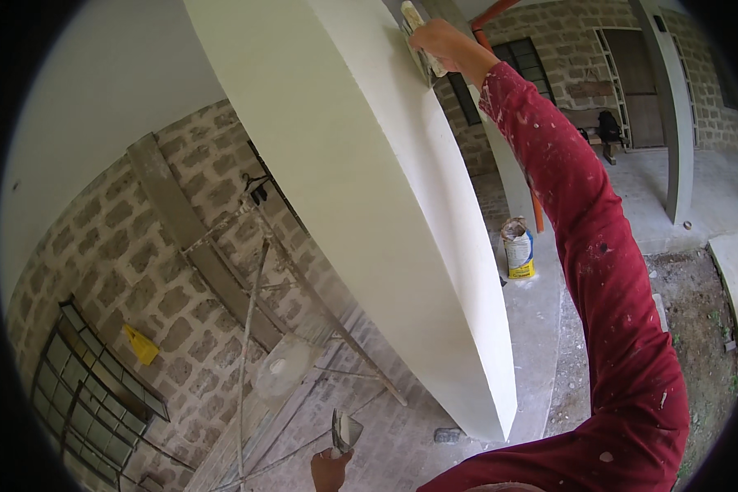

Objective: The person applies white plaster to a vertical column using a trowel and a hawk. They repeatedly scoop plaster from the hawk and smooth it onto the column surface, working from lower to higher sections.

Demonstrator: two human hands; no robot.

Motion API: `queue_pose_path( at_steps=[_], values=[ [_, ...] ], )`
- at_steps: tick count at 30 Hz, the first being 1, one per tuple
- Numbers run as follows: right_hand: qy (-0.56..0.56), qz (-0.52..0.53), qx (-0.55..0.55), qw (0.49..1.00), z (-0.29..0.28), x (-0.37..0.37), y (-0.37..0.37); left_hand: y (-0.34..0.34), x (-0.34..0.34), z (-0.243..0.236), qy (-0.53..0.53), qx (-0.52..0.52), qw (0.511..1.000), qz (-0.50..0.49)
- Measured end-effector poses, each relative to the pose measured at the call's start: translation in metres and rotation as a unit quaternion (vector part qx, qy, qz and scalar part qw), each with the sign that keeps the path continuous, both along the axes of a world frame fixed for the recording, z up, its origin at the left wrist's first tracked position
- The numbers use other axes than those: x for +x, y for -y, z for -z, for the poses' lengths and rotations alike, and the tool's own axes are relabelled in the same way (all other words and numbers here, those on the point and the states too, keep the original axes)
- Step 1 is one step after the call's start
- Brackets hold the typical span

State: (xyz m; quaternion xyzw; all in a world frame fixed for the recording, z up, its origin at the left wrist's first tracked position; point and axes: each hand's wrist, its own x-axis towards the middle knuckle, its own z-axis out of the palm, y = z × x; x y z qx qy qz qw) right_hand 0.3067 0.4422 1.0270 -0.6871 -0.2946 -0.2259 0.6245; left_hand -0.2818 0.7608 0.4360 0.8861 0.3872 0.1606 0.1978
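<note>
Column (369, 205): 1, pale cream, smooth-plastered, square-edged, running from the top of the view down to the floor (541, 328); its long axis slants from upper centre to lower right through lens bend. Brick wall (139, 246): grey block, unplastered, with a barred window (90, 385) at lower left and a yellow scrap stuck beside it. Scaffold (262, 328): thin metal poles and a plank, leaning between wall and column, a pale bucket resting on it. Floor: bare concrete, with soil to the right; 1 open sack (518, 248) stands near the column's far side. Right hand (435, 39): arm in a paint-flecked red sleeve, stretched up and forward, closed around a trowel (418, 33) pressed flat on the column's upper edge; blade lies along that edge. Left hand (330, 469): low at the bottom edge, well apart from the column face, gripping 1 small trowel-like blade (342, 433) that points upward. The right hand is the nearer to the plaster.
</note>
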Motion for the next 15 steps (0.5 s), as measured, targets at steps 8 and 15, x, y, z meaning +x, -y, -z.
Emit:
queue_pose_path(
  at_steps=[8, 15],
  values=[
    [0.198, -0.013, -0.034, 0.980, 0.048, -0.160, 0.013, -0.022, 0.040, -0.034, 0.068, 0.029, 0.993, -0.088],
    [0.116, -0.046, 0.100, 0.987, 0.026, -0.092, 0.041, 0.008, 0.087, -0.076, 0.097, -0.038, 0.994, -0.023]
  ],
)
